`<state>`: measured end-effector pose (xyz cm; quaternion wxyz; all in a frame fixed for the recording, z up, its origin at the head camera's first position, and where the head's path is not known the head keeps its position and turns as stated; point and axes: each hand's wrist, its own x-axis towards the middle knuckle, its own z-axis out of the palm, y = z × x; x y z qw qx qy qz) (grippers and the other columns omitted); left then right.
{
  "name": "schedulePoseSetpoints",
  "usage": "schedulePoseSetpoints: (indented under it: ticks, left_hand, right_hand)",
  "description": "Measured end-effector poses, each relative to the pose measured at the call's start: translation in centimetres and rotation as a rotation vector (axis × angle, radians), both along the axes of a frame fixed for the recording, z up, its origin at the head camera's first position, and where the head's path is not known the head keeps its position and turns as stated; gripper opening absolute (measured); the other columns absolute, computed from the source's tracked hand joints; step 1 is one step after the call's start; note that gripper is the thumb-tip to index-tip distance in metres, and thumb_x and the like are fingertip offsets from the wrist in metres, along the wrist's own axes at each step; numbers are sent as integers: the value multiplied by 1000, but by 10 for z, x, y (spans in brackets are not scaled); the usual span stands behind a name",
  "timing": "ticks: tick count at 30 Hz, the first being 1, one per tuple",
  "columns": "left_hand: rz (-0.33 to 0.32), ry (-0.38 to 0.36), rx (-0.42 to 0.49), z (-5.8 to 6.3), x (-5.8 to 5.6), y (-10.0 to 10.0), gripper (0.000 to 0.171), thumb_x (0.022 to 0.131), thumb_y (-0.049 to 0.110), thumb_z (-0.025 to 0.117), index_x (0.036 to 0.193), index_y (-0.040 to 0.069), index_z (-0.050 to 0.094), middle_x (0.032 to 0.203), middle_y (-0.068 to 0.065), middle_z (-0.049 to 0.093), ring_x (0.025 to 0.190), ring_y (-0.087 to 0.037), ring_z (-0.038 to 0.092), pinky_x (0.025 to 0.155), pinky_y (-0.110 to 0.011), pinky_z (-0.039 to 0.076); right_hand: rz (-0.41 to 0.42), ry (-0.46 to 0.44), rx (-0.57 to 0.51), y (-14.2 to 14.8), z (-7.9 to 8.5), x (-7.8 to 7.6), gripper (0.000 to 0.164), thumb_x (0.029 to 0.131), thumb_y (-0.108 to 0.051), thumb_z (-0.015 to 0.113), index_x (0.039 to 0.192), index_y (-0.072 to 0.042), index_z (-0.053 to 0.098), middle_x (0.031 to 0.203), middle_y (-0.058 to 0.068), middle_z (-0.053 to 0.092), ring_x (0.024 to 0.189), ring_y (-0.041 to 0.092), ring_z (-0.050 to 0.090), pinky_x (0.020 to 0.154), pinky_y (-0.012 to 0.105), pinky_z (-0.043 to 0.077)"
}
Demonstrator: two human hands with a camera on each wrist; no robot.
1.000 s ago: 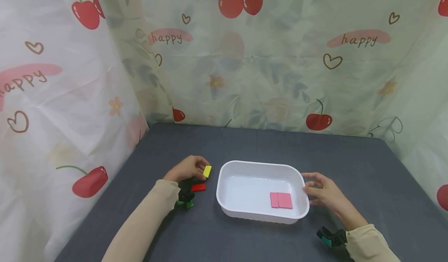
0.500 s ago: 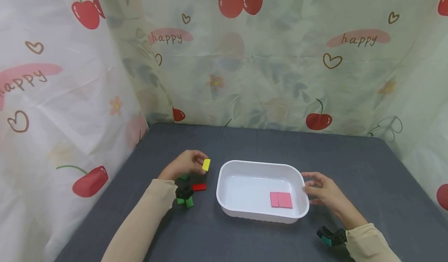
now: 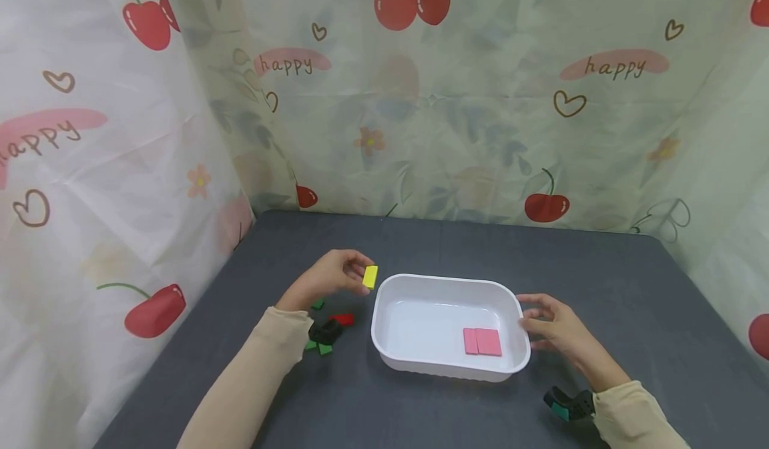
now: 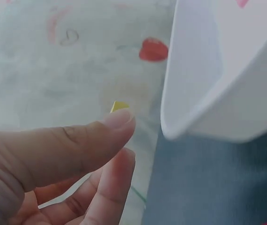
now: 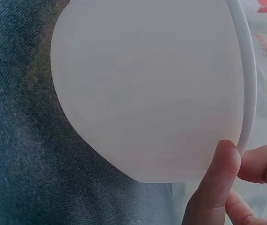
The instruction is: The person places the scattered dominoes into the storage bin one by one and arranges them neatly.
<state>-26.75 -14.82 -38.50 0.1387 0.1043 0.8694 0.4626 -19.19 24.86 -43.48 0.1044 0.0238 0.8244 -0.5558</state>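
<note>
My left hand (image 3: 332,277) pinches a small yellow block (image 3: 370,277) between thumb and fingers, just off the far left corner of a white plastic tray (image 3: 420,367). Most of that block hides behind the thumb (image 4: 117,119) in the left wrist view, where only a yellow corner shows. At the tray's right end, my right hand (image 3: 555,325) holds the rim, with a finger (image 5: 225,161) against the outer wall. Two pink blocks (image 3: 488,343) lie side by side on the tray floor, toward the right.
Below the left wrist, a red block (image 3: 344,319) and several green blocks (image 3: 325,349) lie on the dark table (image 3: 456,415), partly hidden by the black wrist strap (image 3: 326,332). A printed curtain (image 3: 456,135) stands behind the table and along both sides.
The left hand has lifted away from the table and moved toward the tray's far left corner, carrying the yellow block. More green blocks show below it. The right hand and tray stay put.
</note>
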Motion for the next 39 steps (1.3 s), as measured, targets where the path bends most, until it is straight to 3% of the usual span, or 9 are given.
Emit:
schedulePoseSetpoints:
  ticks: [16,28,34,39]
  left_hand:
    - [-96,21,-5,3,26,49,48,68,11,82,112,12,62,95,-4,59,85,-19,59,71,-29,52]
    - [-116,23,28,-13,41,81,43,68,13,82,107,17,64,90,1,59,80,-15,59,68,-30,50]
    - [-149,38,82,-21,44,92,40,69,10,81,105,12,65,89,0,59,76,-14,59,65,-27,51]
    - [-145,29,69,-24,48,101,38,68,8,81,103,12,66,90,1,59,75,-12,59,66,-26,51]
  right_hand:
    - [3,9,5,0,0,1,59,85,-17,66,135,-3,39,104,17,55,89,22,56,70,38,53]
    - [1,16,6,1,0,1,60,83,-18,67,134,-3,40,103,15,55,88,21,57,69,39,53]
    - [15,10,12,2,-1,0,61,84,-21,67,134,-4,39,105,16,56,88,21,58,70,39,53]
    - [13,1,10,2,-1,-1,61,84,-20,66,135,-4,38,107,17,55,89,22,58,70,39,53]
